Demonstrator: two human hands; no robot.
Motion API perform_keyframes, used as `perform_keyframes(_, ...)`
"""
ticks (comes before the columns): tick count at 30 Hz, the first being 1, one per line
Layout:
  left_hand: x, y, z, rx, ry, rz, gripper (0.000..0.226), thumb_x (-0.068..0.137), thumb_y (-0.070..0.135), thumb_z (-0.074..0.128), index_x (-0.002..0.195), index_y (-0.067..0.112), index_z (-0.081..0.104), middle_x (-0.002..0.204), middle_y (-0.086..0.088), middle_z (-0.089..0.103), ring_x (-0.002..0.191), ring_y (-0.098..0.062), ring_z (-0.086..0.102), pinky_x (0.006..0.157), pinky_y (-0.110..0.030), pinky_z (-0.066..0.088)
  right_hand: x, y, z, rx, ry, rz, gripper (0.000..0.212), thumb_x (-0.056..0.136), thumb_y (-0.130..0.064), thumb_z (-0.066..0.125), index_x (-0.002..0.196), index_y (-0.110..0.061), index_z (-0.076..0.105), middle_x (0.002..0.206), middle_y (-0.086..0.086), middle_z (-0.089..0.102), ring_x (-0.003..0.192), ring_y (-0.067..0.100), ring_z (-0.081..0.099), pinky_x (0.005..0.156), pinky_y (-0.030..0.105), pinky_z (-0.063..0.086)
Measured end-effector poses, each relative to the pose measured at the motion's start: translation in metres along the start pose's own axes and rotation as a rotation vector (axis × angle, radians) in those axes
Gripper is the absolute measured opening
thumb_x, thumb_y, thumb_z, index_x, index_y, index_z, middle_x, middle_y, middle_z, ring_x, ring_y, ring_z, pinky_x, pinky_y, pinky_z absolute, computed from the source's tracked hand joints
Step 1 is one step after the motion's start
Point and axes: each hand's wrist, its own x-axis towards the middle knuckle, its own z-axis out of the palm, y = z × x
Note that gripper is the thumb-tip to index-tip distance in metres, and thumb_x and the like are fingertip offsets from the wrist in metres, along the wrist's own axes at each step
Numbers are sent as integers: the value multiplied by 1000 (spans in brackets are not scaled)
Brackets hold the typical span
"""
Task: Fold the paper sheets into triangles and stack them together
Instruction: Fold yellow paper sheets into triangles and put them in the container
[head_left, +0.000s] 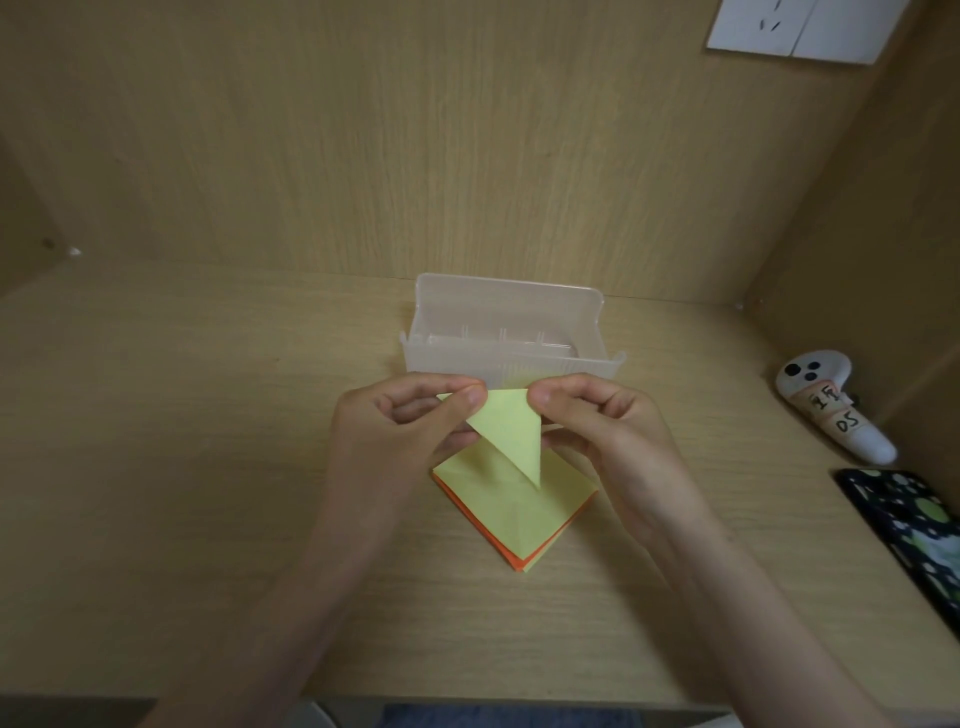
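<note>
The small yellow folded paper triangle (511, 434) hangs point-down just in front of the translucent plastic box (509, 322). The left hand (395, 436) pinches one top corner and the right hand (613, 431) the other, each between thumb and curled forefinger. To finish this fold well, I judge the layers should be matched edge to edge before the crease is pressed firm. The triangle can then go squarely onto the flat yellow-and-orange paper stack (514, 512), which lies in front of the box, directly beneath the triangle.

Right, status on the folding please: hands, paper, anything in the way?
Left hand and right hand both pinch the yellow triangle over the paper stack. Clear box just behind, not blocking.
</note>
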Motion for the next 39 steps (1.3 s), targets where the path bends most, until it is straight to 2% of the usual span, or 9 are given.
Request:
perform_keyframes(3,-1,0,1,9,19,14,9,75,5,73,75,14,73,65,-6,73,61,-14,70,58,-16,55,0,1,0,-33,43,-3,8,75,-10,70,80,-4,70,71,1,70,67,10,61,64,19,50)
perform_keyframes(6,-2,0,3,8,30,24,9,74,5,73,75,14,73,65,-7,73,62,-16,70,58,-16,56,1,2,0,-39,75,14,5,76,-11,70,79,-8,72,72,2,71,69,11,62,68,21,50)
perform_keyframes(12,-3,1,2,-41,76,35,8,76,3,72,77,11,71,62,-1,72,57,-9,69,53,-12,52,-2,1,0,-14,0,76,30,72,-24,71,91,-1,72,89,16,72,79,18,66,68,25,53)
perform_keyframes(19,-1,-3,0,-49,49,-44,4,76,8,72,80,10,72,71,-5,74,67,-16,72,62,-19,58,-4,0,3,-64,67,17,8,78,-9,69,83,-3,72,75,7,73,68,15,65,69,22,53)
perform_keyframes(22,3,-1,-4,19,-54,-118,4,79,10,70,80,12,72,73,-3,74,69,-13,71,64,-18,57,-5,-1,2,-98,80,11,1,78,-6,70,77,-5,71,72,8,72,64,13,64,67,20,52)
perform_keyframes(25,7,1,-7,239,-188,-19,11,80,15,69,86,24,71,63,11,68,65,1,64,60,-8,47,-7,-1,3,-194,59,-12,2,78,-6,71,76,-6,71,74,13,72,66,13,62,70,23,49)
perform_keyframes(28,12,0,-5,411,-240,134,5,74,29,76,78,30,72,69,12,70,68,2,61,63,-10,44,-10,-3,8,-276,5,-64,4,78,-8,72,74,-8,71,74,14,71,67,11,61,67,20,47)
perform_keyframes(34,9,0,-3,387,-200,205,8,77,17,72,70,20,72,68,11,69,62,4,56,58,-7,40,-11,-8,10,-318,-56,-110,11,78,-6,72,70,-12,70,74,11,71,68,12,60,66,19,47)
perform_keyframes(39,5,-1,-1,342,-134,233,8,78,15,71,71,18,73,72,8,72,64,3,59,60,-8,43,-13,-7,13,-148,-46,3,3,81,-6,68,79,-4,70,70,7,69,61,10,59,58,15,46)
